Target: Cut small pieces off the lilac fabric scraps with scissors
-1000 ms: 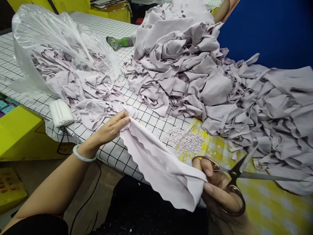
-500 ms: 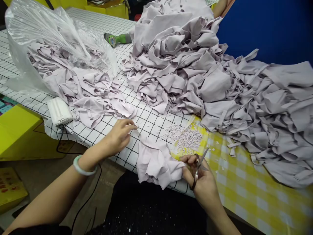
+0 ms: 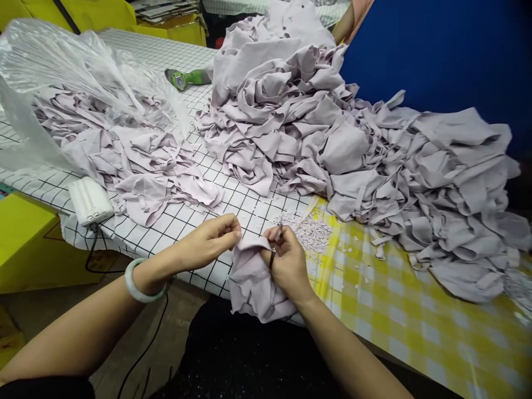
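Through the head view, I see the hands come together. A moment ago the left hand point(image 3: 214, 241) was loose and well apart from the cloth point(image 3: 254, 285); now its fingers are drawn in at the cloth's top edge. I can't tell whether they are closed on the fabric or just touching it. The right hand point(image 3: 291, 267) grips the cloth by its upper right part, with the scissors point(image 3: 272, 259) tucked in the same fist, their loops around the fingers and most of the blade hidden.

The cloth, which was stretched out a second ago, is now bunched, hanging between the hands in front of the near edge of the table point(image 3: 239, 219). To me that means the work is at the handling stage: the scissors look parked rather than cutting, and the piece seems to be being turned to a fresh stretch of edge. The snippets point(image 3: 312, 235) lie just beyond the right hand, and the big heap point(image 3: 286, 119) stands behind them, apart from the held piece.
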`<act>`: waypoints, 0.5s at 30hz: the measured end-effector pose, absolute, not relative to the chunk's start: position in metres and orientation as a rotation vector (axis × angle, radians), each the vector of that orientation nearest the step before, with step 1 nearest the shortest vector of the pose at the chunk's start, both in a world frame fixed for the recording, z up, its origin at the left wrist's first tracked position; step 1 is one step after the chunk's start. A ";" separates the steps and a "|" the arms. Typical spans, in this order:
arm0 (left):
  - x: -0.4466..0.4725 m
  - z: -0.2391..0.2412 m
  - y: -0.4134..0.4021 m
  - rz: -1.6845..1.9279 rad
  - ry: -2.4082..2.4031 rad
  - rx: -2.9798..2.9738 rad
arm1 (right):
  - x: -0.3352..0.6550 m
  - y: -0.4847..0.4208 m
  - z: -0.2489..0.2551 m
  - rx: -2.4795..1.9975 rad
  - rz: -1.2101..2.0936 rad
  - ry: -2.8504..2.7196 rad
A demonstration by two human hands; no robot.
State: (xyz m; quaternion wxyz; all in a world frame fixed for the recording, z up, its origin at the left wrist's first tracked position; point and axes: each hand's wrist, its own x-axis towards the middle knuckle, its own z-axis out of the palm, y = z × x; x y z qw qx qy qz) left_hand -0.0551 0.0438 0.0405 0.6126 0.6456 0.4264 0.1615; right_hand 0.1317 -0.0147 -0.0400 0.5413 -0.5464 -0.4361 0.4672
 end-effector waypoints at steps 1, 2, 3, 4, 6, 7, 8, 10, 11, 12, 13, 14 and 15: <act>-0.055 0.037 0.041 0.318 0.947 1.368 | 0.132 -0.013 -0.036 -1.239 1.069 -1.016; -0.054 0.032 0.038 0.251 0.883 1.215 | 0.133 -0.013 -0.032 -1.191 1.017 -1.009; -0.052 0.025 0.033 0.183 0.795 1.048 | 0.134 -0.013 -0.028 -1.158 0.967 -1.009; -0.049 0.017 0.028 0.127 0.695 0.883 | 0.134 -0.013 -0.025 -1.135 0.928 -1.009; -0.041 0.004 0.016 0.098 0.537 0.612 | 0.135 -0.012 -0.020 -1.099 0.908 -1.001; -0.038 0.000 0.010 0.129 0.500 0.532 | 0.136 -0.011 -0.020 -1.084 0.920 -0.986; -0.035 -0.002 0.005 0.182 0.495 0.492 | 0.138 -0.010 -0.021 -1.072 0.937 -0.969; -0.031 0.003 -0.001 0.312 0.550 0.538 | 0.141 -0.008 -0.024 -1.062 0.960 -0.933; -0.031 0.009 -0.003 0.367 0.592 0.636 | 0.142 -0.008 -0.026 -1.065 0.986 -0.914; -0.032 0.016 -0.004 0.412 0.636 0.780 | 0.142 -0.009 -0.029 -1.065 1.032 -0.888; -0.034 0.024 -0.004 0.452 0.677 0.957 | 0.139 -0.011 -0.031 -1.059 1.100 -0.855; -0.035 0.031 -0.003 0.505 0.718 1.147 | 0.135 -0.014 -0.033 -1.046 1.182 -0.816; -0.037 0.038 -0.002 0.574 0.757 1.332 | 0.128 -0.017 -0.035 -1.026 1.269 -0.773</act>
